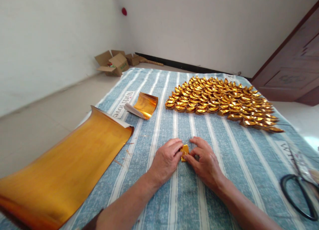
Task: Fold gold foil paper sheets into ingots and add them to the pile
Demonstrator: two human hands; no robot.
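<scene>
Head view: both hands meet at the middle of a blue striped cloth (224, 176) spread over the floor. The left hand (165, 160) and the right hand (204, 162) are each closed in a pinch on a small gold foil piece (184, 151), which sits between the fingertips and rests on or just above the cloth. It is folded small; its exact shape is hidden by the fingers.

As a judgement of progress: much is already made. A wide bank of folded gold ingots (221, 100) lies in rows on the far half of the cloth, well apart from the hands. The piece in hand looks part-folded, not yet like the finished ones. Stock remains: a large gold sheet (64, 167) lies curled at the left, overhanging the cloth's left edge onto the floor tiles, and a small stack of cut squares (143, 105) sits curled between it and the ingots.

Room: the cloth around the hands is bare on all sides, with open stripes between the hands and the ingots. Scissors (299, 193) lie at the right near the cloth's edge, well clear of the right forearm. Cardboard boxes (113, 62) stand at the far wall, off the cloth, and a door is at the right.
</scene>
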